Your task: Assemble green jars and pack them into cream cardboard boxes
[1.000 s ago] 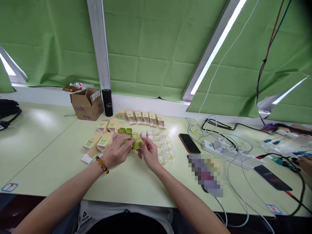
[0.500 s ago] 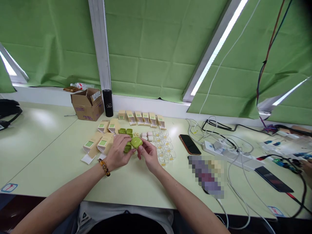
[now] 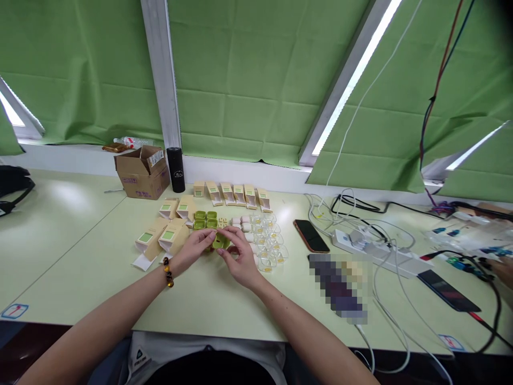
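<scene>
Between my left hand (image 3: 197,247) and my right hand (image 3: 241,259) is a small green case (image 3: 220,242), its hollow side facing me with a dark spot inside. My left fingers pinch its left edge. On the other side, my right thumb and fingers close round it, partly hiding it. Just beyond sit several green square cups (image 3: 206,220), and beside them lie small gold-coloured pieces (image 3: 223,221). To the right are pink and white rounded blocks (image 3: 242,224) and rows of clear plastic pieces (image 3: 269,238) with yellow spots.
Opened cream cartons (image 3: 172,235) stand at the left, with more (image 3: 239,195) in a back row. Behind are a cardboard box (image 3: 142,174) and a black tumbler (image 3: 175,170). Rightward lie a phone (image 3: 311,236), a power strip (image 3: 371,252), cables and another phone (image 3: 449,290).
The green case has turned from its smooth rounded outside to its hollow side and come slightly lower. My right fingers now reach over its top. The view has shifted slightly.
</scene>
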`<state>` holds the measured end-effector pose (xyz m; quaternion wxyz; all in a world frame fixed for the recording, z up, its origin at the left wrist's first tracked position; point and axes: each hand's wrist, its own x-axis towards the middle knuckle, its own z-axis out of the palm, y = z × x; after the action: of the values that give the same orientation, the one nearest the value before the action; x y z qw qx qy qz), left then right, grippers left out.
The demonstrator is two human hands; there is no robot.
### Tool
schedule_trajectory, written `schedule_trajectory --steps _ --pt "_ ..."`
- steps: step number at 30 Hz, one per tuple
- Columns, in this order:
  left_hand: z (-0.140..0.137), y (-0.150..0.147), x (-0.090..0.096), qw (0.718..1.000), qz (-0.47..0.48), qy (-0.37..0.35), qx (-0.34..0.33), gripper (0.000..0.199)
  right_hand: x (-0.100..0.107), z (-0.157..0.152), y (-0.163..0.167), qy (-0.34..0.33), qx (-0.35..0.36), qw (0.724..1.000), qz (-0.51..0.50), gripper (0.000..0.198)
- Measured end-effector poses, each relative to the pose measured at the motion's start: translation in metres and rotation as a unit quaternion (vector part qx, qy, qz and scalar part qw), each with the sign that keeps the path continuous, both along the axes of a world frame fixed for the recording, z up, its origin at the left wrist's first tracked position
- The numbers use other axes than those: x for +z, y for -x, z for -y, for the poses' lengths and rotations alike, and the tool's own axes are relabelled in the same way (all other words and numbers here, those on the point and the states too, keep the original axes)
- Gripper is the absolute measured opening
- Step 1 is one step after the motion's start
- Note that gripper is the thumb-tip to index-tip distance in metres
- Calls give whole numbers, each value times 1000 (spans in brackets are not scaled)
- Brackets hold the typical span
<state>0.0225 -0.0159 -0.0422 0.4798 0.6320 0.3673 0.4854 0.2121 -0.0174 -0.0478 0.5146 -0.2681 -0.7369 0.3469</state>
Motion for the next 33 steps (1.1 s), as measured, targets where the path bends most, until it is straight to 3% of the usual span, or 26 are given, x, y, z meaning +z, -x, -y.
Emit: schedule_trajectory --steps 5,10,13,16,18,21,24,29,33 --pt "3 -3 2 978 170 98 -71 42 0 -4 -1 -21 -35 999 -4 48" --pt "3 -3 4 962 222 117 -111 41 3 -4 -1 -74 -67 995 21 49" --pt "0 0 5 962 237 100 -87 44 2 -4 -2 -105 -107 988 34 47" --pt "-3 4 7 964 253 62 -47 46 -2 -7 -5 -168 -171 962 131 26" --pt "-6 6 8 963 263 45 -36 47 -6 -11 -7 -220 -189 924 251 15" --pt "-8 7 8 960 277 37 -32 47 -14 -15 -5 -271 -199 861 383 12" --pt "-8 7 7 958 281 39 -44 48 -20 -18 1 -302 -202 823 436 11" --pt "-5 5 7 958 278 42 -60 49 -21 -20 6 -316 -193 805 464 14" --pt "-5 5 6 959 276 38 -51 48 -12 -14 1 -322 -203 818 431 19"
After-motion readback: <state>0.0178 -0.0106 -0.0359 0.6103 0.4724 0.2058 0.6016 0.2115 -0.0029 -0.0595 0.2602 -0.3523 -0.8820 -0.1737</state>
